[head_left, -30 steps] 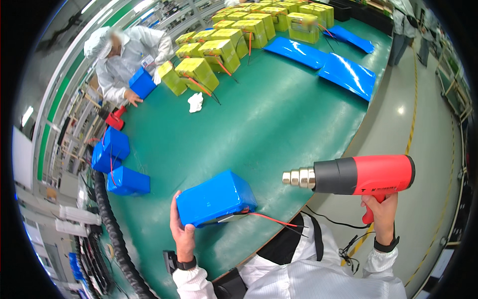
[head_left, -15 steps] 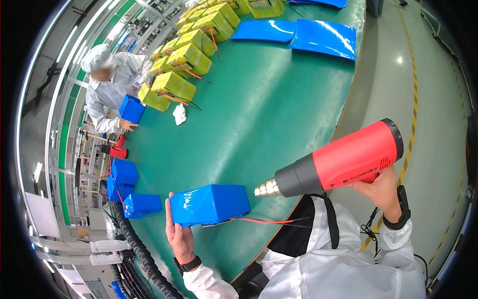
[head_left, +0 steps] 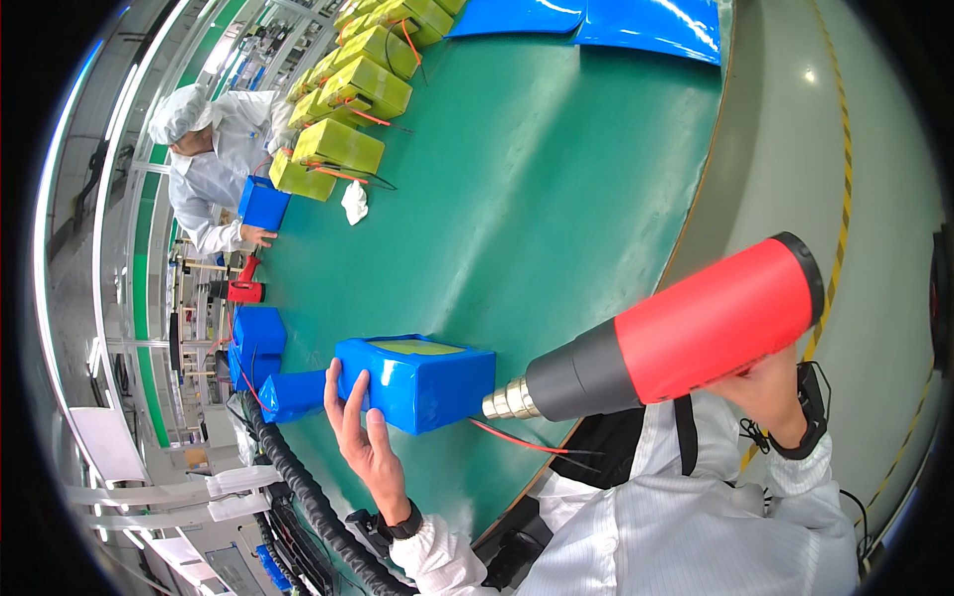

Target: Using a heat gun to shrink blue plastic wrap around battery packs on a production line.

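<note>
My right hand [head_left: 763,395] is wrapped round the handle of a red and black heat gun [head_left: 715,318]. The gun's metal nozzle points left at the near right edge of a battery pack [head_left: 417,389] in glossy blue film, almost touching it. Yellow shows through an opening in the film on top of the pack. Red and black wires [head_left: 522,439] trail from its near right side. My left hand [head_left: 366,437] is open, its fingers stretched out against the pack's left end.
Blue-wrapped packs [head_left: 256,343] sit on the left of the green table [head_left: 497,228], beside a black corrugated hose [head_left: 308,507]. Yellow packs [head_left: 338,147] line the far left; blue sheets [head_left: 646,25] lie far back. A co-worker [head_left: 214,164] handles a blue pack near another red heat gun [head_left: 246,283].
The pack has turned and tipped, bringing the opening on its top into view. The heat gun's nozzle has moved left and down to the pack. My left fingers have shifted on its end.
</note>
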`<state>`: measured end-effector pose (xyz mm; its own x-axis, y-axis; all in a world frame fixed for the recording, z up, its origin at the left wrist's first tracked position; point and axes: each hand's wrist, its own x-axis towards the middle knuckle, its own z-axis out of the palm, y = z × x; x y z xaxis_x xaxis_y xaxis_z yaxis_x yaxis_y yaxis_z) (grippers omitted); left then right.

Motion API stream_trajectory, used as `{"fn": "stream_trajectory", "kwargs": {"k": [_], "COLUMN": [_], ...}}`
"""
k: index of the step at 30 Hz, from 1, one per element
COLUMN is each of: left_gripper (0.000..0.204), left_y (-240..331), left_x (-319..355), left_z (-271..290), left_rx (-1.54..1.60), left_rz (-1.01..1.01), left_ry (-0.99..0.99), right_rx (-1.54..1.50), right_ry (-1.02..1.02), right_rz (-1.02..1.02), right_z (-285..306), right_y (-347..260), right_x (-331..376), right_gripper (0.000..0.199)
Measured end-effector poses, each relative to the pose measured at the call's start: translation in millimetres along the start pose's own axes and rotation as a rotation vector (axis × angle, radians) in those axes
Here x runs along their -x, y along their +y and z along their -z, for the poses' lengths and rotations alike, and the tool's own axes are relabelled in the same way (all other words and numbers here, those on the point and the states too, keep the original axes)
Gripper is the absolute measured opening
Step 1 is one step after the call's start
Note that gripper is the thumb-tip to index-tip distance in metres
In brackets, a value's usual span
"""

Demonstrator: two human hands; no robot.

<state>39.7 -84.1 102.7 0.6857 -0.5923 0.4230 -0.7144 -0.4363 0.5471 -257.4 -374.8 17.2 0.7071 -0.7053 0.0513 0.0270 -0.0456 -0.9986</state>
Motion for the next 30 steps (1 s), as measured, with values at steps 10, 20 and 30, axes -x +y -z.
{"fn": "stream_trajectory", "kwargs": {"k": [10,20,30], "left_gripper": [0.040,0.047,0.056], "left_y": [-22,-23,-19], "left_x": [6,23,25], "left_z": [4,11,8], "left_rx": [0.289,0.522,0.634], "left_rz": [0.240,0.296,0.269], "left_ry": [0.104,0.198,0.241], "right_rx": [0.272,0.634,0.713], "right_ry": [0.045,0.070,-0.018], "right_rz": [0.220,0.350,0.342], "right_z": [-7,-8,2], "right_y": [10,1,-8], "right_x": [31,50,51], "right_gripper": [0.054,0.047,0.062]}}
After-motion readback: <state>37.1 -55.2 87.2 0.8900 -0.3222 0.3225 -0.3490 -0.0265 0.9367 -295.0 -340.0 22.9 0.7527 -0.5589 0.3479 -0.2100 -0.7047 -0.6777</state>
